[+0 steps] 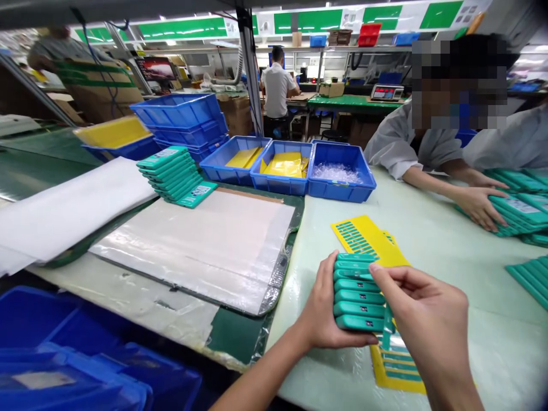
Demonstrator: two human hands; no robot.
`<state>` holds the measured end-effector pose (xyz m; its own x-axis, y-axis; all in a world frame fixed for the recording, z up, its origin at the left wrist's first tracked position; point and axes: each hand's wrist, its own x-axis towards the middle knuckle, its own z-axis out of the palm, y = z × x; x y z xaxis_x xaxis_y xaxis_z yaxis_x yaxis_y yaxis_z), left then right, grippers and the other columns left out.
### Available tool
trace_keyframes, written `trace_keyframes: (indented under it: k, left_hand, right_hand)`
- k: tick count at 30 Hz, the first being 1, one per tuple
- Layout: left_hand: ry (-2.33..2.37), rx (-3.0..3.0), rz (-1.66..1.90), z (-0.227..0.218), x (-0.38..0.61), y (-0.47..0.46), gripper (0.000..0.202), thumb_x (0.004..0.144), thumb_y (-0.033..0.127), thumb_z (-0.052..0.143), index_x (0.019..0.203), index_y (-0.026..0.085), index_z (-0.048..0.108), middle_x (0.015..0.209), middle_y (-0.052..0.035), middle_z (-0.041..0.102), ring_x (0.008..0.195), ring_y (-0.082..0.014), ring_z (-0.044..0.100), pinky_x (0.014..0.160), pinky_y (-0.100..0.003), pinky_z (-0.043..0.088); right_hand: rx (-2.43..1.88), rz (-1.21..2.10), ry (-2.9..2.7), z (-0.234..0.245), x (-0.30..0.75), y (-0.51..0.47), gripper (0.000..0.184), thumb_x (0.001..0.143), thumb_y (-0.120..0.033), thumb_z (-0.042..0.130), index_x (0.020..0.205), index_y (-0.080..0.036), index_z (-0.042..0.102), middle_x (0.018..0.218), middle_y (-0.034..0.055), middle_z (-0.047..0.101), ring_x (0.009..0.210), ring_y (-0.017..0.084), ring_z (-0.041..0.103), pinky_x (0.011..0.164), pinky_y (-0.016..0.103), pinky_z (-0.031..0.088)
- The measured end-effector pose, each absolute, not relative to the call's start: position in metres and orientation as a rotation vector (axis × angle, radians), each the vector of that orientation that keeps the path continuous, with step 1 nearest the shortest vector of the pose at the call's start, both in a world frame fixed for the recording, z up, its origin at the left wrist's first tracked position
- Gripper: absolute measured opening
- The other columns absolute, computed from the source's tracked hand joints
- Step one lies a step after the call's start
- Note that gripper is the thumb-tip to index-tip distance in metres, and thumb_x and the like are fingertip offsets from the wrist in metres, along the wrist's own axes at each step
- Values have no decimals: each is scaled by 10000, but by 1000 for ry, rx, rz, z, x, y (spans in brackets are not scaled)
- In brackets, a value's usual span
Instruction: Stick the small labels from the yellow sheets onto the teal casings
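Observation:
My left hand [321, 311] is wrapped round a stack of flat green cases [358, 305], holding it on its side with the narrow ends facing me. Several of these ends show small dark openings; the upper ones look plain green. At the stack's upper right, my right hand [422, 311] pinches a thin green strip [357, 275] against one case end. Another green strip [387, 330] hangs below the right fingers; what holds it is hidden. Under the hands lies a yellow sheet [379, 371] with green strips, and beyond the stack is another yellow sheet [370, 237] with rows of green strips.
A leaning pile of green cases [175, 174] stands on a white-covered board [205, 240] at left. Blue bins [342, 191] with yellow sheets and clear pieces line the back. At right, a co-worker's hands [482, 202] hold more green cases [520, 208]. Blue bins [77, 371] sit lower left.

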<state>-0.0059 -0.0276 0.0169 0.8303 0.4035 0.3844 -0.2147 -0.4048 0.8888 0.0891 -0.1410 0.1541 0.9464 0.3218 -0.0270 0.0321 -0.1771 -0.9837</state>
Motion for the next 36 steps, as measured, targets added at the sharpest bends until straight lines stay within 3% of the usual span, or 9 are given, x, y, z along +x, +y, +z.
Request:
trace_keyframes:
  k: [5, 11, 15, 18, 20, 23, 25, 28, 36]
  left_hand:
    - [144, 1876, 664, 17, -6, -28, 1595, 557, 578, 1052, 1773, 267, 67, 1764, -219, 284, 1629, -536, 363, 1345, -754, 340]
    - [125, 1855, 676, 16, -6, -29, 1567, 569, 540, 1050, 1779, 294, 86, 1767, -189, 302, 1622, -513, 385, 1366, -717, 340]
    - [150, 1878, 664, 15, -4, -29, 1619, 549, 635, 1058, 1779, 271, 69, 1743, -220, 311, 1619, -533, 379, 1345, -741, 357]
    - [127, 1885, 676, 16, -4, -29, 1595, 565, 646, 1051, 1772, 279, 75, 1732, -216, 323, 1614, -526, 390, 1337, -748, 360]
    - [113, 1884, 684, 17, -5, -29, 1577, 579, 664, 1040, 1769, 277, 81, 1745, -218, 309, 1631, -526, 363, 1348, -745, 342]
    - [103, 1883, 689, 18, -6, -28, 1576, 584, 678, 1037, 1767, 248, 89, 1750, -235, 303, 1643, -535, 336, 1362, -744, 308]
    - [105, 1884, 683, 18, -5, -28, 1593, 567, 668, 1050, 1766, 240, 93, 1742, -238, 313, 1632, -536, 353, 1364, -742, 304]
    - [119, 1884, 671, 18, -5, -28, 1618, 546, 634, 1070, 1769, 242, 86, 1735, -235, 315, 1625, -530, 367, 1365, -723, 318]
    - [123, 1871, 681, 18, -6, -29, 1586, 578, 603, 1060, 1778, 284, 74, 1746, -200, 317, 1610, -502, 403, 1359, -706, 352]
  right_hand:
    - [-1764, 304, -300, 155, 92, -143, 365, 656, -514, 927, 700, -159, 855, 715, 117, 811, 569, 230, 764, 494, 239, 622]
    - [-1884, 284, -392, 150, 95, -143, 388, 718, -572, 849, 726, -184, 850, 729, 100, 814, 559, 221, 737, 498, 273, 586]
    - [-2150, 97, -714, 145, 117, -143, 359, 761, -525, 726, 538, -245, 693, 519, 40, 664, 439, 180, 568, 439, 284, 373]
    - [-2334, 27, -940, 153, 143, -144, 439, 701, -499, 783, 435, -264, 525, 420, 7, 527, 393, 145, 405, 438, 290, 203]
    - [-2282, 107, -958, 162, 157, -146, 499, 691, -579, 837, 446, -252, 550, 422, 3, 511, 393, 128, 385, 422, 279, 183]
    - [-1986, 251, -842, 172, 160, -151, 487, 709, -673, 869, 632, -209, 746, 535, 26, 636, 434, 127, 492, 389, 242, 280]
    - [-1833, 250, -692, 171, 148, -153, 453, 694, -618, 922, 787, -186, 821, 667, 59, 746, 513, 157, 628, 426, 233, 444]
    - [-1776, 109, -521, 161, 119, -153, 376, 715, -522, 954, 842, -188, 837, 788, 78, 813, 625, 194, 743, 554, 263, 614]
    - [-1820, -220, -492, 142, 73, -147, 304, 878, -486, 865, 890, -184, 828, 811, 56, 820, 638, 177, 736, 578, 271, 602]
